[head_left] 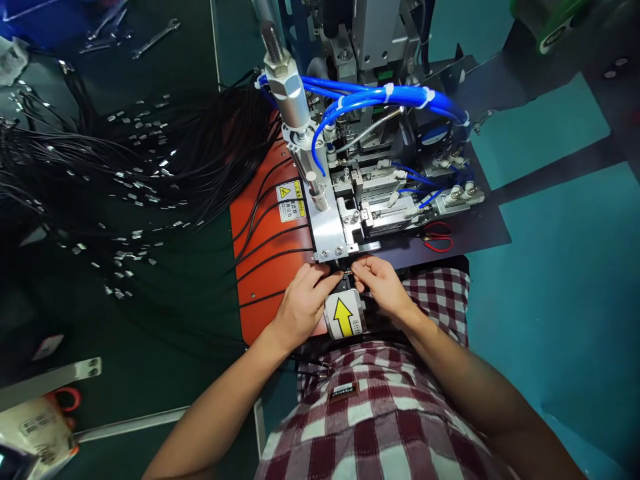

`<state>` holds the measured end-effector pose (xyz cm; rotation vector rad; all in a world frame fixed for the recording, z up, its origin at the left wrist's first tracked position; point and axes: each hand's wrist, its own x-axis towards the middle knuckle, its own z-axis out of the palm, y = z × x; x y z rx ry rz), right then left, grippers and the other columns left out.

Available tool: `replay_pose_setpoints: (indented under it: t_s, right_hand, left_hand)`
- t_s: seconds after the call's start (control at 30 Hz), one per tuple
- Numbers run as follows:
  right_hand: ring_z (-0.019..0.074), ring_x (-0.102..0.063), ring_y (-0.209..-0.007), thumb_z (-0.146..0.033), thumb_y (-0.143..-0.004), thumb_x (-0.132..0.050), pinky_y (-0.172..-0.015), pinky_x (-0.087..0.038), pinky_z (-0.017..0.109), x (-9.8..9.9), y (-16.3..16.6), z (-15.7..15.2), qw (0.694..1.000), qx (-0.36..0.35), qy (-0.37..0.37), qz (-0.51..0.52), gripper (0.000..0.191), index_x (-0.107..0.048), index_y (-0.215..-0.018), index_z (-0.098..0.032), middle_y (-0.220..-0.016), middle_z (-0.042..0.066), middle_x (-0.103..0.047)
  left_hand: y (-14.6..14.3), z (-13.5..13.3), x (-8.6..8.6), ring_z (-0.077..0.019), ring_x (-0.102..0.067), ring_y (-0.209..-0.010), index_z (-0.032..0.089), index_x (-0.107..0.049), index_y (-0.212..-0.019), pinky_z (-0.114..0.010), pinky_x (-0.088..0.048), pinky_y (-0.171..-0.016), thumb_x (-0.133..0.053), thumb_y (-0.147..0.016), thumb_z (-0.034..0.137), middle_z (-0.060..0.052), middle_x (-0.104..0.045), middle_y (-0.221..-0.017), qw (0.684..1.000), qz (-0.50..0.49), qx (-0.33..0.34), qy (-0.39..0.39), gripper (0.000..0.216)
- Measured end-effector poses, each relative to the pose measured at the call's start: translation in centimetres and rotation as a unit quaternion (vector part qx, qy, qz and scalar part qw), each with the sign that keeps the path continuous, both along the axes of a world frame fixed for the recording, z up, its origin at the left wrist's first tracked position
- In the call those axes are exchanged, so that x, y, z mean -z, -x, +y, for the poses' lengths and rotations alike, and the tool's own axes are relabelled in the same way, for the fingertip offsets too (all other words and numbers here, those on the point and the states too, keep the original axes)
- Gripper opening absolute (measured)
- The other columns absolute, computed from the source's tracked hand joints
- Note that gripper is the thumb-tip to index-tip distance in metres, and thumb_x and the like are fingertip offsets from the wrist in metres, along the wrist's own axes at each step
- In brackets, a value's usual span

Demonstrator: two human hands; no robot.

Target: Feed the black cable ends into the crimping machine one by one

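Observation:
At the front edge of a metal press-like machine [327,233], both my hands work close together. My left hand [303,303] is closed, thumb and fingers pressed together; what they pinch is hidden. A small shiny metal piece [349,272] shows between the fingertips of the two hands. The closed fingers of my right hand [381,283] pinch at its right end. Just below the fingertips is a white label with a yellow arrow [343,317] on a rounded machine part. Thin black cables [273,259] run across the orange plate [260,317] toward the machine beside my left hand.
Many black cables with small metal ends [145,173] spread over the dark green table at left. Wrenches [156,39] lie at the back left. Red-handled scissors [439,237] rest right of the machine. Blue air hoses [370,97] arch over it. A metal cylinder [290,100] stands up in front.

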<state>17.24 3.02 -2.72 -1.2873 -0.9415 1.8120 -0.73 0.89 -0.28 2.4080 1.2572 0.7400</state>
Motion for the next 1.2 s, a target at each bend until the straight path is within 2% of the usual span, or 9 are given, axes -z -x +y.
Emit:
replay_pose_setpoints:
  t_s: [0.1, 0.2, 0.27, 0.43, 0.6, 0.73, 0.87, 1.07, 1.2]
  right_hand:
    - [0.009, -0.038, -0.047, -0.056, -0.075, -0.063, -0.05, -0.033, 0.025, 0.3, 0.0, 0.1, 0.999, -0.015, 0.028, 0.037, 0.042, -0.049, -0.06, -0.019, -0.049, -0.006, -0.046]
    - [0.009, -0.039, -0.048, -0.054, -0.075, -0.064, -0.051, -0.033, 0.024, 0.5, 0.0, -0.1, 0.999, -0.015, 0.032, 0.04, 0.04, -0.053, -0.065, -0.018, -0.051, -0.006, -0.048]
    - [0.0089, -0.041, -0.049, -0.053, -0.076, -0.064, -0.051, -0.033, 0.024, 0.4, -0.1, -0.2, 0.999, -0.006, 0.028, 0.037, 0.038, -0.054, -0.069, -0.017, -0.054, -0.005, -0.049]
    - [0.0089, -0.042, -0.049, -0.05, -0.08, -0.061, -0.052, -0.034, 0.024, 0.3, 0.3, -0.4, 1.0, 0.018, -0.003, 0.01, 0.037, -0.05, -0.065, -0.018, -0.054, -0.005, -0.048]
    - [0.0089, -0.04, -0.049, -0.049, -0.079, -0.062, -0.051, -0.033, 0.024, 1.5, 0.8, -0.7, 0.998, 0.06, -0.015, 0.006, 0.034, -0.049, -0.069, -0.019, -0.054, -0.007, -0.045]
    - [0.0084, -0.036, -0.047, -0.05, -0.08, -0.06, -0.05, -0.03, 0.024, 2.8, -0.2, -1.3, 0.996, 0.092, -0.009, 0.003, 0.037, -0.044, -0.065, -0.02, -0.052, -0.008, -0.042]
    - [0.0085, -0.041, -0.05, -0.048, -0.081, -0.061, -0.054, -0.032, 0.024, 3.0, -1.9, -1.8, 0.993, 0.113, -0.03, -0.015, 0.033, -0.05, -0.07, -0.019, -0.057, -0.006, -0.044]
    - [0.0087, -0.045, -0.046, -0.054, -0.08, -0.058, -0.049, -0.034, 0.024, 1.9, -1.4, -1.6, 0.998, 0.054, -0.041, -0.011, 0.036, -0.057, -0.076, -0.018, -0.061, -0.004, -0.052]
    - [0.0087, -0.045, -0.045, -0.054, -0.082, -0.055, -0.049, -0.035, 0.024, 1.8, -0.1, -1.0, 0.997, 0.039, -0.067, -0.02, 0.037, -0.053, -0.071, -0.018, -0.06, -0.004, -0.051]
  left_hand:
    - [-0.1, -0.1, -0.1, -0.0218, -0.051, -0.091, 0.015, -0.061, -0.113, -0.034, -0.048, -0.074, -0.04, -0.088, 0.007, -0.012, -0.059, -0.098, 1.0, -0.001, -0.004, 0.013, 0.034]
    - [-0.2, -0.4, 0.0, -0.022, -0.05, -0.091, 0.015, -0.061, -0.113, -0.034, -0.048, -0.074, -0.04, -0.088, 0.007, -0.012, -0.058, -0.099, 1.0, 0.012, -0.017, 0.016, 0.033]
    - [-0.3, -0.5, 0.1, -0.0223, -0.05, -0.091, 0.015, -0.061, -0.114, -0.035, -0.048, -0.075, -0.041, -0.088, 0.009, -0.012, -0.058, -0.099, 0.999, 0.023, -0.023, 0.011, 0.033]
    - [-0.5, -0.7, 0.1, -0.0228, -0.05, -0.094, 0.015, -0.06, -0.115, -0.036, -0.048, -0.079, -0.041, -0.089, 0.01, -0.012, -0.057, -0.1, 0.999, 0.024, -0.021, 0.017, 0.033]
    - [-0.8, -1.0, 0.2, -0.023, -0.049, -0.097, 0.015, -0.058, -0.117, -0.036, -0.048, -0.08, -0.04, -0.09, 0.008, -0.012, -0.056, -0.102, 0.999, 0.038, -0.034, 0.017, 0.033]
    - [-1.1, -1.2, 0.1, -0.0231, -0.049, -0.094, 0.013, -0.058, -0.117, -0.036, -0.049, -0.078, -0.041, -0.09, 0.011, -0.012, -0.055, -0.1, 0.998, 0.055, -0.039, 0.003, 0.032]
    - [-1.3, -1.4, -0.1, -0.0232, -0.048, -0.091, 0.01, -0.058, -0.117, -0.035, -0.049, -0.076, -0.041, -0.091, 0.014, -0.013, -0.054, -0.099, 0.996, 0.074, -0.046, -0.002, 0.032]
    - [-1.5, -1.7, 0.0, -0.0227, -0.046, -0.094, 0.013, -0.058, -0.117, -0.037, -0.048, -0.081, -0.04, -0.092, 0.014, -0.012, -0.052, -0.1, 0.996, 0.065, -0.065, 0.022, 0.031]
    - [-1.5, -1.9, 0.4, -0.0224, -0.046, -0.096, 0.013, -0.058, -0.118, -0.038, -0.048, -0.083, -0.04, -0.092, 0.014, -0.012, -0.051, -0.101, 0.996, 0.057, -0.074, 0.015, 0.031]
